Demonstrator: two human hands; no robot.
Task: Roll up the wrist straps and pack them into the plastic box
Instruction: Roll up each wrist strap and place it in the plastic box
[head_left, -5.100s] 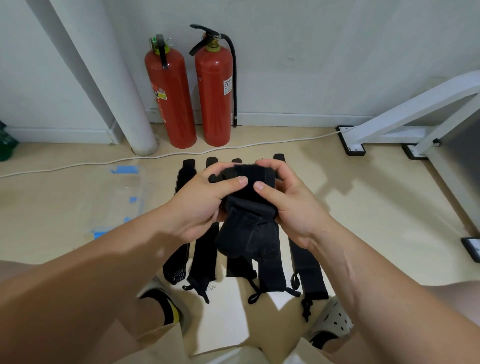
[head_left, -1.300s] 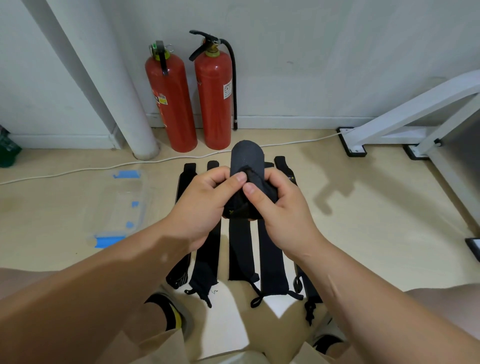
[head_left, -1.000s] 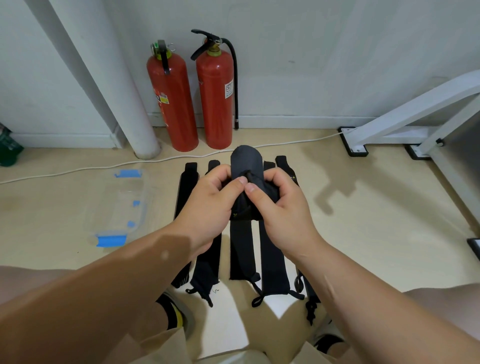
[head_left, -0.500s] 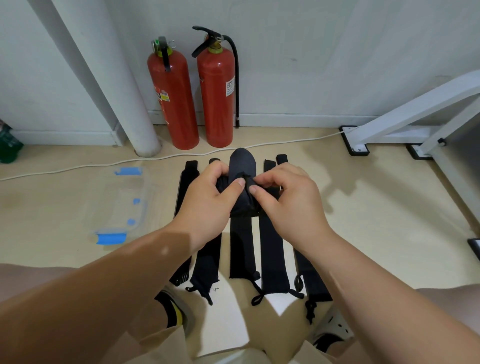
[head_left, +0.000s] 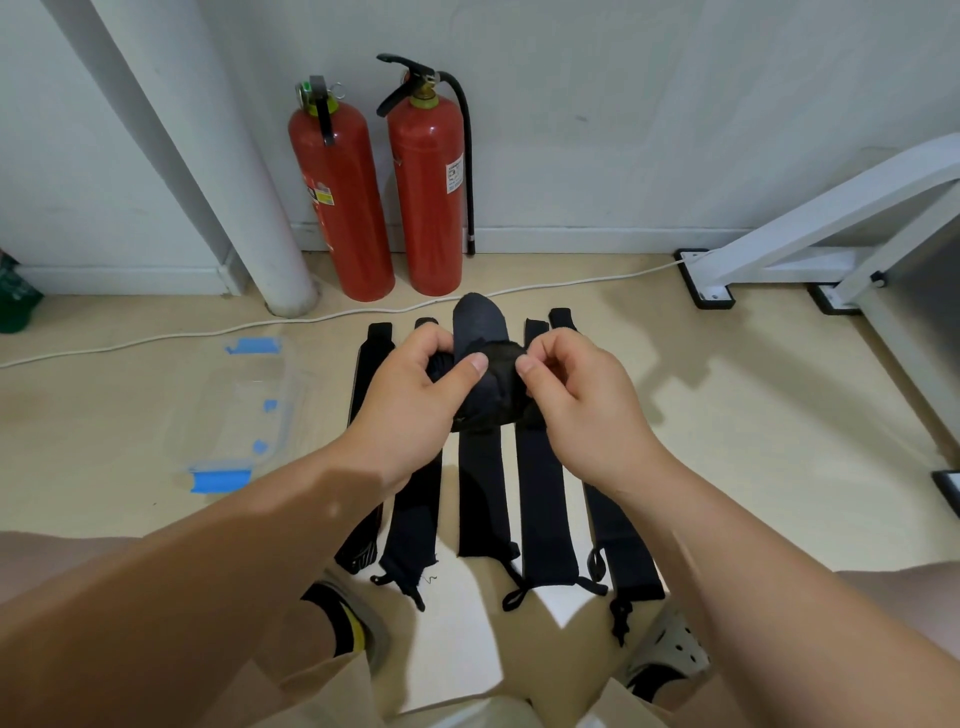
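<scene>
My left hand (head_left: 415, 395) gripped a black strap (head_left: 488, 384) rolled into a thick bundle, its loose tail poking up past my fingers. My right hand (head_left: 576, 400) pinched the roll's side. Five flat straps (head_left: 540, 499) lay beneath both hands, and the clear box (head_left: 244, 410) sat left of them.

Nothing legible here. The hosed extinguisher (head_left: 426, 208) carries a white label (head_left: 454, 176), its print too small to read. The other extinguisher (head_left: 345, 218) shows a yellow-and-white sticker (head_left: 321, 195), and that lettering blurs out as well.
</scene>
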